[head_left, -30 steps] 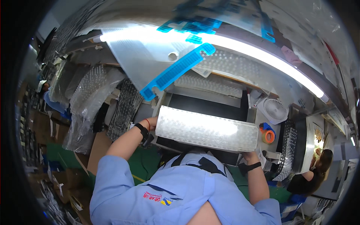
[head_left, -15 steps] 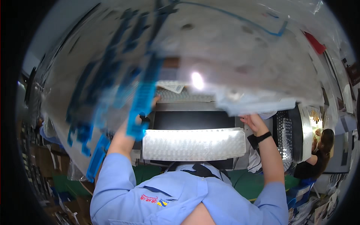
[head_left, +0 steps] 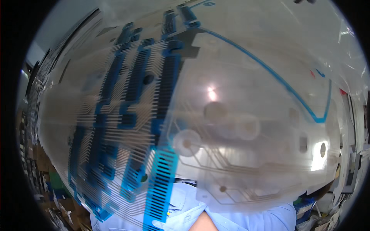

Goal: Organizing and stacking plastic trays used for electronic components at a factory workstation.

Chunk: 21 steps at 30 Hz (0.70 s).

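Observation:
A large translucent plastic film [head_left: 239, 154] fills most of the head view, close to the camera. Printed on its left part are blue bands [head_left: 167, 181] with dark comb-like lines and fine silvery traces. One thin blue line [head_left: 266, 71] runs across its upper right, and several round marks or holes dot the sheet. Both my hands are hidden behind this film, so what they hold or touch does not show. Below its lower edge only my light blue shirt [head_left: 254, 215] is visible.
Cartons and loose scraps [head_left: 73, 215] lie at the lower left. A blue bin [head_left: 304, 208] with papers around it stands at the lower right. Clear plastic wrap [head_left: 350, 42] hangs along the right rim.
The film has come down and nearer across the view. It now covers my hands, my forearms, the dotted silvery strip and the work surface, which all showed before.

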### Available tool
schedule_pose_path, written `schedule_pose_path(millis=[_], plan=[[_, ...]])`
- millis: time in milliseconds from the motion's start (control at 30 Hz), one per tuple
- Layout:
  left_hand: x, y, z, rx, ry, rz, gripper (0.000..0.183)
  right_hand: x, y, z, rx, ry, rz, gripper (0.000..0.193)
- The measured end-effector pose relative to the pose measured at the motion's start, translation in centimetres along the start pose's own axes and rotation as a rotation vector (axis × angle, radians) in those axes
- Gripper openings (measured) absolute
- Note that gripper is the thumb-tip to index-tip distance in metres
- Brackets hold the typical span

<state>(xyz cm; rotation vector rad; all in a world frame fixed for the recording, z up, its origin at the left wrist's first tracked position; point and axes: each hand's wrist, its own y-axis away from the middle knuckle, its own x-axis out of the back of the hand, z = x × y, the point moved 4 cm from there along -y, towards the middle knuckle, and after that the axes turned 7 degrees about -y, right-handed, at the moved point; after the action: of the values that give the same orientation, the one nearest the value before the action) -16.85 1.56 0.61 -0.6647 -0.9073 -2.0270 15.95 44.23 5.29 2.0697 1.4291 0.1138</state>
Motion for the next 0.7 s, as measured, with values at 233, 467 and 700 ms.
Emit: schedule_pose_path(millis=[233,467,700], plan=[[0.2,1.3,-0.8,0.007,-0.001,0.011,0.060,-0.8,-0.6,-0.8,-0.004,0.042,-0.022,0.046],[-0.2,1.6,-1.1,0.005,0.007,0.000,0.057,-1.4,-0.8,-1.2,0.001,0.093,-0.017,0.045],[0.4,1.7,-1.6,0.004,-0.004,-0.007,0.054,-1.9,-1.5,-1.6,-0.004,0.124,-0.022,0.043]])
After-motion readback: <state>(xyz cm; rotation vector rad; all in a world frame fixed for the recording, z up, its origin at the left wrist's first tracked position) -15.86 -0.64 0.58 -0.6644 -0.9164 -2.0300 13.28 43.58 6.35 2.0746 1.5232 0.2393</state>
